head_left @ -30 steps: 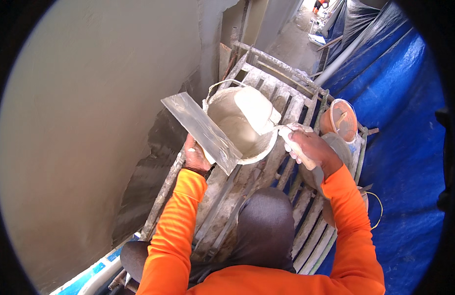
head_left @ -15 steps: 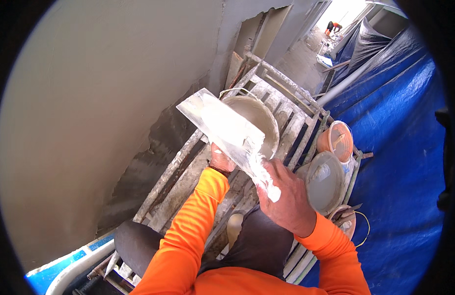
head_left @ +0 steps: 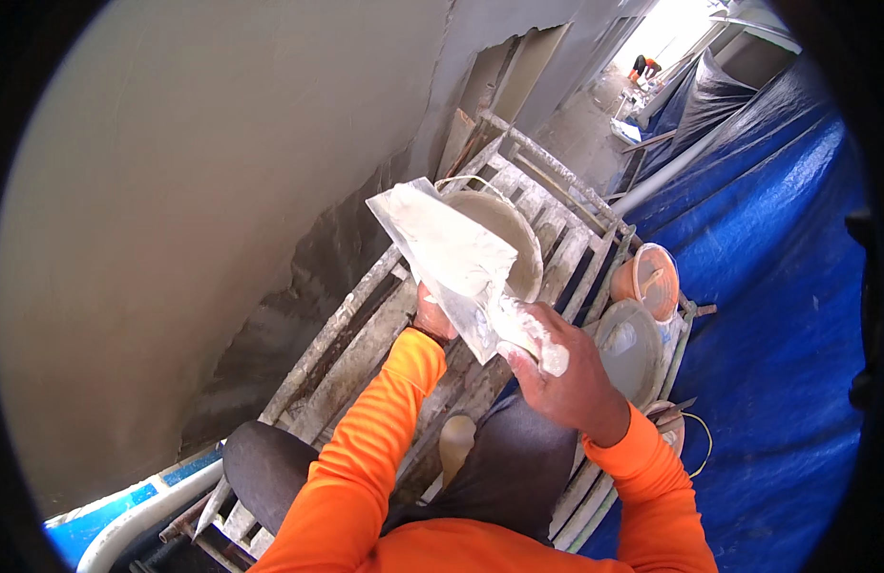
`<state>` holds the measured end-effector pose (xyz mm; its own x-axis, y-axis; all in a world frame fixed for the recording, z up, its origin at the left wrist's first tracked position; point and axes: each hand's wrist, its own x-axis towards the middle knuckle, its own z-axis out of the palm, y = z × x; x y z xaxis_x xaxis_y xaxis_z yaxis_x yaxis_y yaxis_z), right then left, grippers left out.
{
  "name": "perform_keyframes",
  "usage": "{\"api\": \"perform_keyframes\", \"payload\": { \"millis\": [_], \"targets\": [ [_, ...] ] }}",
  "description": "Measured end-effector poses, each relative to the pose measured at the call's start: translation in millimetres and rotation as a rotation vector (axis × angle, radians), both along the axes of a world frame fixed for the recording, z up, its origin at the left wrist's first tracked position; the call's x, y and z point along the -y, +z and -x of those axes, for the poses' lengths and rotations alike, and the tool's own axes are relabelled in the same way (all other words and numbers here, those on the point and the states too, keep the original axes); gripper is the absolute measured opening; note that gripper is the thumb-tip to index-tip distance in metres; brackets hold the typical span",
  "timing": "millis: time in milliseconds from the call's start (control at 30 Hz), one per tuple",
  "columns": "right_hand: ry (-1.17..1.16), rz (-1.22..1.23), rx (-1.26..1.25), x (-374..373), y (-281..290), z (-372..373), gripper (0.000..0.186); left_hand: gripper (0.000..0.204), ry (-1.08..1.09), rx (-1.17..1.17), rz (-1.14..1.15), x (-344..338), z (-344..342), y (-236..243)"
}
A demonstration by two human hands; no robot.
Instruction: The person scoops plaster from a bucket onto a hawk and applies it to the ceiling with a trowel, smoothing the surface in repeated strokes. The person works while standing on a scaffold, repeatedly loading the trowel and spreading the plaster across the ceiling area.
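My left hand (head_left: 433,315) is closed under a flat rectangular plastering trowel (head_left: 469,328), its fingers partly hidden by the blade. White plaster (head_left: 447,234) covers most of the trowel's upper face. My right hand (head_left: 578,380) grips a plaster-caked putty knife (head_left: 518,325) by its handle, and the knife's front end touches the trowel's near right corner. Just beyond the trowel stands a large bucket (head_left: 526,239) with a wire handle, its inside coated in plaster and partly covered by the trowel.
I sit on a slatted, plaster-stained scaffold platform (head_left: 351,363). An orange bucket (head_left: 650,286), a round tub of grey liquid (head_left: 642,358) and a smaller pail (head_left: 666,425) line its right edge. Left is a partly plastered wall (head_left: 203,210); right hangs blue sheeting (head_left: 767,315). A person (head_left: 644,69) bends far off.
The trowel and plaster have shifted slightly right, the blade's face now showing more clearly. My right hand has moved a little right and down with the putty knife.
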<state>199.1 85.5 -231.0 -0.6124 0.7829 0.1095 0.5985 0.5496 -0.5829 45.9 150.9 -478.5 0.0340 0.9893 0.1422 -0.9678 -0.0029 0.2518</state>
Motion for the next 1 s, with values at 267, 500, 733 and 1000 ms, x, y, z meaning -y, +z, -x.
{"api": "perform_keyframes", "payload": {
  "millis": [267,500,733,1000],
  "targets": [
    [-0.348,0.555,-0.452,-61.4,-48.7,-54.2,0.050,0.082,0.034,0.058,0.115,9.2,3.4,-0.2],
    [0.042,-0.026,0.208,-133.7,-185.4,-68.7,0.051,0.065,0.239,-0.138,0.251,36.6,33.2,-7.1],
    [0.335,0.584,0.166,-81.1,-173.4,44.6,0.055,0.054,0.654,-0.152,0.082,71.4,91.3,-6.0],
    [0.604,0.441,-0.209,-19.7,-206.1,194.4,0.054,0.052,1.018,-0.287,0.229,141.6,188.5,-25.5]
  ]
}}
